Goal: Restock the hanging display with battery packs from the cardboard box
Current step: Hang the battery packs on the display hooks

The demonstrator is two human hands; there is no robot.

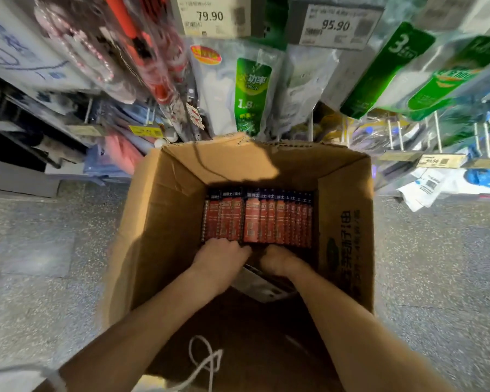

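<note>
Head view, deep in the box (pixel 159 222): packs (pixel 255 219) fanned in a row on the bottom, near ends free, likely for easy lifting. Left grip (pixel 224 253) bent down onto those ends, right grip (pixel 277 260) beside it in shadow — holding or not, impossible to tell. Display (pixel 252 94) hanging just beyond — within reach.

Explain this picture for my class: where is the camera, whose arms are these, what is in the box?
No machine here. One camera, worn on a person's head, looks down, so both bare arms are the wearer's. An open cardboard box sits below, speckled floor around it. Inside, red battery packs stand in rows. The left hand and right hand reach the packs' near edge; whether they grip any is unclear. Beyond hang bagged goods under price tags.
</note>
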